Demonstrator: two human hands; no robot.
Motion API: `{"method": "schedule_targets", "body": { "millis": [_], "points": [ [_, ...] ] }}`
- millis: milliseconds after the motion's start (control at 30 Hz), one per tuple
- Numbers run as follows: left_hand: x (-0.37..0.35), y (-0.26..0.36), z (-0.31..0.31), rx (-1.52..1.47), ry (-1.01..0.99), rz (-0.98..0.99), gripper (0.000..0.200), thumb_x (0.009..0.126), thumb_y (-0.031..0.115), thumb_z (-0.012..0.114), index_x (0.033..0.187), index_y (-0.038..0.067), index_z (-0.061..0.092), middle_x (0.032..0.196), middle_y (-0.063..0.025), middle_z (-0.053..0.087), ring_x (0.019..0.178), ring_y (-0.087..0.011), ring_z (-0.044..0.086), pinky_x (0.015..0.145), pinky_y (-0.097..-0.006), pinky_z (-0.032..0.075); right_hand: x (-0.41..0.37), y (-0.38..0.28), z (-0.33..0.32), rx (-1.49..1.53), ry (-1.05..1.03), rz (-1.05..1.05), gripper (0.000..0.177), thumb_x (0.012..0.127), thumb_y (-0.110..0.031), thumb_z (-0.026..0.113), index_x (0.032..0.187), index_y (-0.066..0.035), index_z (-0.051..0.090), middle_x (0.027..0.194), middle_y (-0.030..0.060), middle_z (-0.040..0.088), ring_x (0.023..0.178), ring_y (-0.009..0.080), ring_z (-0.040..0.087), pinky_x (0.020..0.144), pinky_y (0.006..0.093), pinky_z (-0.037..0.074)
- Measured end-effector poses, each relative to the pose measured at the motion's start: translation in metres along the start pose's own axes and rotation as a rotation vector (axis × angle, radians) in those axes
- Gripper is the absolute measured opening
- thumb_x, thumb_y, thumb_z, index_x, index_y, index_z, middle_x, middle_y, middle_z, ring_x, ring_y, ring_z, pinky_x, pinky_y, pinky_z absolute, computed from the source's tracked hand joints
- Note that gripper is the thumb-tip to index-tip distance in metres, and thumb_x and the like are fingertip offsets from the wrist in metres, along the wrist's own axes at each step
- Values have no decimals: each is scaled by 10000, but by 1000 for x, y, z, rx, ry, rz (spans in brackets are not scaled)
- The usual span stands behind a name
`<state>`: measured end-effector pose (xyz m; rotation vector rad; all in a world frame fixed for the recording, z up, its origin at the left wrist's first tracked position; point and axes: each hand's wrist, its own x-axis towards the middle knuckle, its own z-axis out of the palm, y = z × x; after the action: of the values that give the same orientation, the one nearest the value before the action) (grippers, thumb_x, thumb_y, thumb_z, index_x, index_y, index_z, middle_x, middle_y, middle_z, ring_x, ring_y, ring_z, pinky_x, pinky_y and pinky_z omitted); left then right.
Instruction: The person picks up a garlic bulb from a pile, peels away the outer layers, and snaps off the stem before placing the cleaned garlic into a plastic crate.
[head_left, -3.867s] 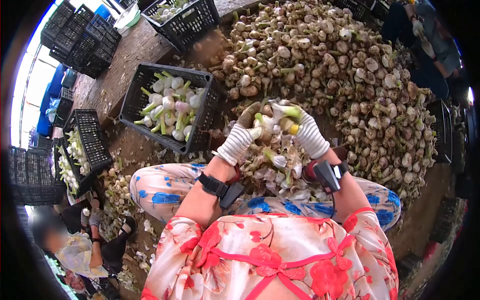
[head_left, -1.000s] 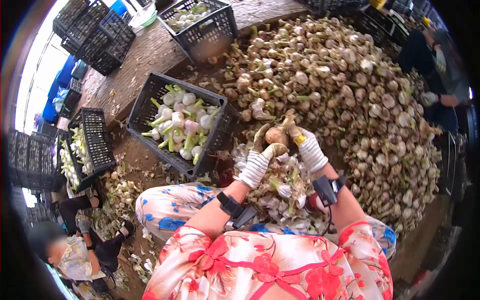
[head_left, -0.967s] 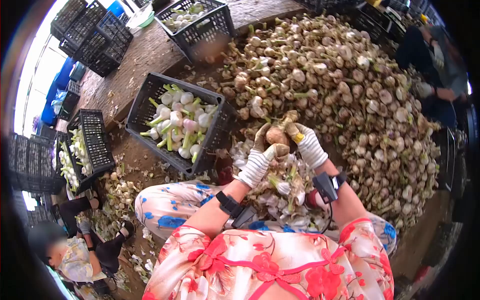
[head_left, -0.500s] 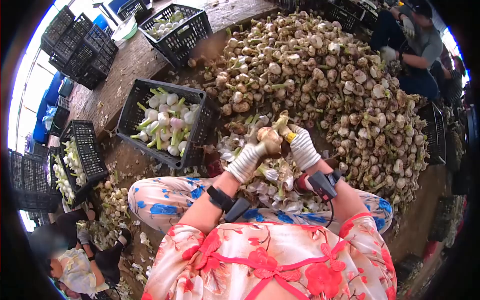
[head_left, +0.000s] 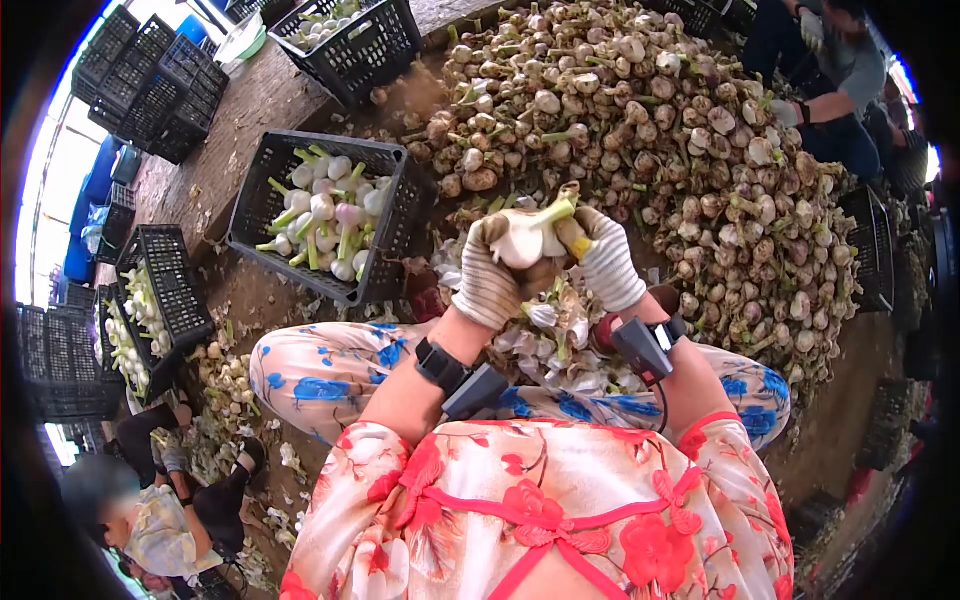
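A garlic bulb (head_left: 521,243) with a pale, peeled face and a greenish stem is between my hands, above my lap. My left hand (head_left: 487,278), in a striped white glove with soiled fingers, is closed around the bulb's left side. On the stem side, my right hand (head_left: 608,264) is closed with its fingers against the bulb. A yellow band shows at that hand's fingers; whether they also hold a small tool is hidden. Loose garlic skins (head_left: 560,345) lie heaped below my hands.
A large pile of unpeeled garlic (head_left: 640,130) spreads ahead and right. A black crate (head_left: 385,245) of cleaned garlic stands left. More crates (head_left: 165,275) line the far left. One person (head_left: 835,95) sits beyond the pile, another (head_left: 165,520) at lower left.
Outer skin has come off the bulb, baring a smooth white face. My left hand has turned to grip its side, and the stem now points up to the right.
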<state>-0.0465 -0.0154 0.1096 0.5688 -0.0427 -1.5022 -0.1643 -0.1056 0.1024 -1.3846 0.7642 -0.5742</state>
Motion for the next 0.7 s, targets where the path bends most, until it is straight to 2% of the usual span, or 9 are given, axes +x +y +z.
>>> {"method": "schedule_targets", "body": {
  "millis": [67,133,233,333,467,533,600,667,700],
  "points": [
    [-2,13,1,56,-46,-112,625,710,627,491,1005,78,532,627,-32,489,400,-111,347,348,-233,300,5,5,-2,-19,-41,-93,213,873,-213,543,955,-18,574,779,-29,562,628,36,480,518,197,407],
    [5,20,-7,4,-166,-265,614,730,610,505,1043,83,516,728,-64,543,502,-138,479,423,-252,427,5,2,-3,237,-43,-83,235,881,-201,531,1014,-8,551,847,-13,563,697,38,482,585,187,411],
    [5,13,-16,373,-40,262,507,746,300,673,1143,89,439,1045,-78,537,934,-188,553,742,-337,513,-3,-3,0,303,-56,-46,249,888,-170,518,1070,-1,530,899,-1,559,755,34,467,647,181,408],
    [16,3,-27,788,154,675,547,702,64,694,1171,49,414,1083,-88,521,943,-153,534,765,-297,503,-8,0,9,130,-44,-163,209,884,-155,517,1020,0,552,863,3,565,726,39,462,629,185,410],
    [8,21,-16,1035,46,715,514,707,28,671,1161,33,430,1034,-81,548,864,-137,559,684,-253,512,1,-7,-9,-49,-23,-160,147,857,-124,521,883,14,566,701,12,557,632,52,477,545,220,421],
    [-3,27,1,926,33,399,444,710,8,647,1118,27,472,972,-73,582,771,-125,580,607,-244,511,4,-14,-15,-215,-15,-373,137,837,-96,521,873,27,568,686,50,579,610,90,513,536,252,433],
    [-2,25,-1,897,-3,431,422,682,13,648,1080,20,510,935,-69,604,709,-117,586,559,-240,500,10,-14,-21,-250,42,-337,136,824,-81,519,876,35,569,692,79,589,611,111,526,545,262,438],
    [-26,24,24,794,-12,55,465,637,25,647,1084,18,518,960,-75,602,726,-126,589,588,-258,501,19,-15,-29,-392,113,-400,146,793,-47,517,883,55,570,732,159,605,621,148,543,565,280,449],
    [-29,18,20,795,-104,-106,473,628,68,702,1071,21,544,985,-59,602,855,-126,560,769,-275,473,19,-12,-29,-374,79,-394,141,795,-43,514,882,53,571,736,143,611,626,146,543,568,277,449]
  ]
}}
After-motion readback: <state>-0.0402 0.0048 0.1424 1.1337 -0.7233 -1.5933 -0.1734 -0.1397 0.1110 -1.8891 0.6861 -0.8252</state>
